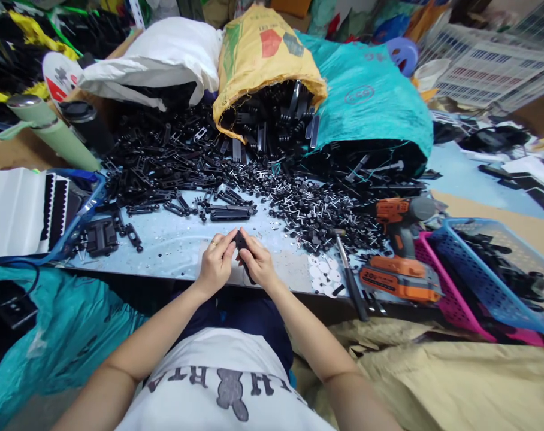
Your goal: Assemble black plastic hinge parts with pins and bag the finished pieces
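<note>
Both hands meet at the near edge of the light blue table (173, 239), just in front of my body. My left hand (215, 263), a ring on one finger, pinches the top of a small black plastic part (242, 242). My right hand (257, 263) curls round the same part from the right and below. Most of the part is hidden by the fingers. A longer black plastic piece (231, 212) lies on the table just beyond the hands.
Heaps of black plastic parts (186, 149) and small pins (308, 203) spill from a yellow sack (263, 54) and a teal sack (371, 96). An orange cordless drill (400, 251) and hammer (348, 269) lie right, beside pink (438, 299) and blue baskets (487, 275). Bottles (51, 129) stand left.
</note>
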